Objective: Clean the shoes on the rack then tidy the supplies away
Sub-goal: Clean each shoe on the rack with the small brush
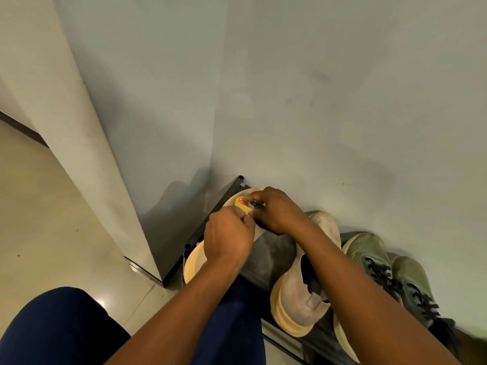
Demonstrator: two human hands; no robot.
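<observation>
Both hands meet over the top of the black shoe rack (pixel 226 192). My left hand (pixel 228 237) and my right hand (pixel 276 209) each pinch a small yellow object with a red spot (pixel 243 204); what it is I cannot tell. Under the hands lies a grey shoe with a pale sole (pixel 268 254), partly hidden. A beige suede shoe with a cream sole (pixel 297 299) sits to its right. Further right stands a green lace-up shoe with black laces (pixel 382 270).
A grey wall (pixel 290 101) rises directly behind the rack. A white pillar (pixel 79 143) stands to the left, with glossy beige floor tiles (pixel 52 219) beyond it. My knees in dark blue trousers (pixel 60 325) fill the lower left.
</observation>
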